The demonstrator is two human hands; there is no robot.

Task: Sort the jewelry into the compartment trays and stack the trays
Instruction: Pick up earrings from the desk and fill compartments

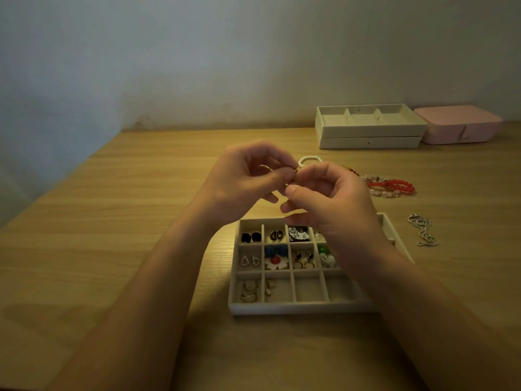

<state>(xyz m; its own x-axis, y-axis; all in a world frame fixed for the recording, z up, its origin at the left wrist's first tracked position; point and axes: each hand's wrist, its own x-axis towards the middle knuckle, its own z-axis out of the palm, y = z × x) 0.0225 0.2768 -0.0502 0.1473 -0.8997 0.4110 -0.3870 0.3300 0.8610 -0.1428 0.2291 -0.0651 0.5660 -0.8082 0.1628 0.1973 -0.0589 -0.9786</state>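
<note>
Holding a small gold piece [292, 177] above the table [127, 198], both hands meet just behind the compartment tray [296, 307].

1. Left hand [248, 179]: fingers curled, thumb and forefinger pinching the piece from the left.
2. Right hand [329, 198]: fingers curled, tips clamped on the same piece from the right. Piece too small to tell its type.
3. Tray, back row, left to right: black square earrings [251, 237], dark oval earrings [276, 235], black-and-white square item [299, 234].
4. Middle row: triangle earrings [250, 261], flower item [275, 261], ring pair w/ dark stones [303, 261], green bead [323, 250].
5. Front row: hoops [249, 290], then one drop earring [270, 287]. Right side of tray hidden by right forearm.
6. Loose on table: pearl bracelet [308, 158] behind the hands; red bead bracelets [392, 186] and silver chain [423, 230] to the right.
7. Rear right: two stacked trays [369, 136], pink box [459, 125] just beside them.
</note>
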